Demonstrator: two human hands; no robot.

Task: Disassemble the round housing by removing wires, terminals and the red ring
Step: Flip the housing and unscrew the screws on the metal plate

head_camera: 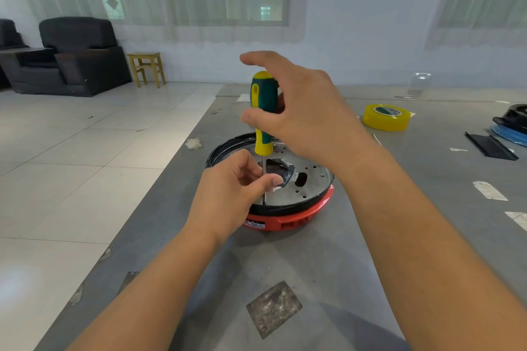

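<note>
The round housing (309, 179) sits on the grey table, with a black rim, a perforated metal plate inside and a dark central opening. Under it lies the red ring (296, 216). A screwdriver (263, 111) with a green and yellow handle stands upright, its tip on the plate near the front rim. My right hand (299, 111) holds the handle from the right, thumb across its middle and forefinger stretched above the top. My left hand (236, 194) pinches the metal shaft low down, just above the plate. No wires or terminals are visible.
A yellow tape roll (386, 117) lies at the back right. Black and blue parts (510, 128) sit at the right edge, and a clear plastic dome (417, 85) stands at the far back. The table's left edge (159, 188) drops to a tiled floor with a sofa and stool.
</note>
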